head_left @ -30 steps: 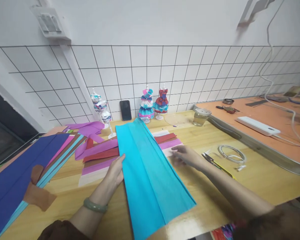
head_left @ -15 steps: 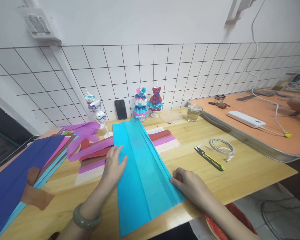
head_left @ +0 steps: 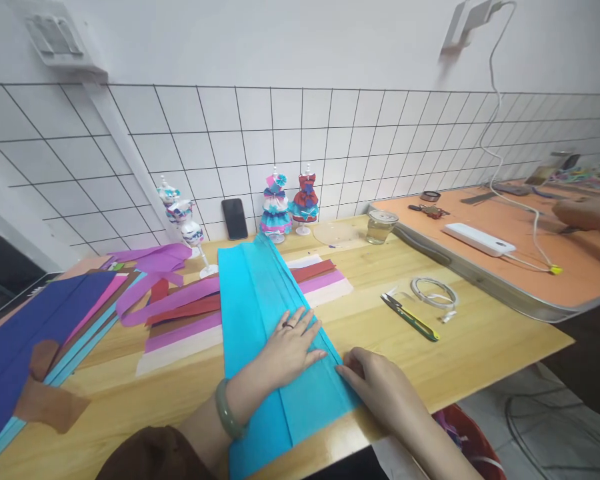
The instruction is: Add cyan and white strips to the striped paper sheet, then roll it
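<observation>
A long sheet of turquoise crepe paper [head_left: 247, 313], with fold lines along its length, lies across the wooden table. My left hand [head_left: 289, 350] rests flat on it, fingers spread towards the right edge; a ring and a green bangle show on this arm. At that same edge, near the front corner, my right hand [head_left: 370, 377] has its thumb and fingertips closed on the folded paper. Purple, red, brown and white paper strips [head_left: 180, 330] pass under the sheet. Yellow-green thread snips [head_left: 410, 319] lie to the right.
Small dress stands [head_left: 275, 210] and a phone [head_left: 235, 219] line the wall. A lidded cup [head_left: 381, 227] and coiled cable [head_left: 435, 293] are on the right, beside an orange-topped table [head_left: 520, 267] with another person's hand [head_left: 587, 215]. Dark blue paper [head_left: 40, 333] lies left.
My left hand has moved right, from the sheet's left edge to flat on its middle and right side. My right hand stays at the right edge. The view has shifted slightly.
</observation>
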A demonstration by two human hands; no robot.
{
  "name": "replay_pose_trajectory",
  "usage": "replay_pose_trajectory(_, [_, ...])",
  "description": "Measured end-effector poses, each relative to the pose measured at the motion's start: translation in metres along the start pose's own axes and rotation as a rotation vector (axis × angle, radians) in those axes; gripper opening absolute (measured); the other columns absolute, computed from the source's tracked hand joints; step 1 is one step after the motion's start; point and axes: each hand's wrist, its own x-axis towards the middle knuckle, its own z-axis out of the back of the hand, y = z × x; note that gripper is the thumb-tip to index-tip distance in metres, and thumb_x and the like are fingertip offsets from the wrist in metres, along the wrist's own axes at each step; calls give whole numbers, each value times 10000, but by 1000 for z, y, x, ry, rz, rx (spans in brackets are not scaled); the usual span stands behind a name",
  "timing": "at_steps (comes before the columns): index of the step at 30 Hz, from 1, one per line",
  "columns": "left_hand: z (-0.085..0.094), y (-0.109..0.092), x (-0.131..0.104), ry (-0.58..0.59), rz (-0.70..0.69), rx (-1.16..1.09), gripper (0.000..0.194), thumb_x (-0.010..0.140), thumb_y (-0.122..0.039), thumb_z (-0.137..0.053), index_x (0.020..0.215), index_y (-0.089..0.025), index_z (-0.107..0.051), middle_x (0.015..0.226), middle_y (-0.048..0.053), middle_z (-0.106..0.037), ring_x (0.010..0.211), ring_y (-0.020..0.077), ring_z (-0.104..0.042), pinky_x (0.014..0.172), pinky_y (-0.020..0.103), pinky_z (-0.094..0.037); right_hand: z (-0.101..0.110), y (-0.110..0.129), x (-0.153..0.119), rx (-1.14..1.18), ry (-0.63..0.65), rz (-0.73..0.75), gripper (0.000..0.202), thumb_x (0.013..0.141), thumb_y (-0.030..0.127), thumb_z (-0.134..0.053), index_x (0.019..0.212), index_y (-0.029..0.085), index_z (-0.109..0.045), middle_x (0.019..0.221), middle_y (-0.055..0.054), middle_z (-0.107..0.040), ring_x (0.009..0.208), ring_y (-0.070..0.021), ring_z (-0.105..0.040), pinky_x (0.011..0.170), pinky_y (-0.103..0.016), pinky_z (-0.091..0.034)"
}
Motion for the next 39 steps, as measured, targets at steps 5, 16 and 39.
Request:
replay_pose_trajectory(5, [-5,2,-5,-26,18,-3,579,864,-572,-205,1340,-259,-312,1441,42,-252,1337,225,-129,1077,444,-134,-4,-3,-4,-29,25,-37,197,801,326,-478,669,197,-548,682,-26,-644,668,-185,-586,565,-249,-301])
replay_pose_trajectory(16, [-6,2,-8,-98,64,-17,568,860,-557,-265,1313,-231,-372,1423,78,-286,1324,260,-174,1061,474,-174,-7,4,1,24,-7,-32,187,797,330,-484,693,198,-566,706,-35,-647,668,-176,-587,565,-243,-327])
replay_pose_trajectory(39, [45,-3,8,-99,-292,-277,270,906,-273,-332,960,-224,-592,1022,30,-622,1273,214,-299,1061,472,-124,-13,14,-16,554,-195,175,288,829,413,-451,830,180,-619,827,-59,-656,808,-187,-596,714,-253,-455])
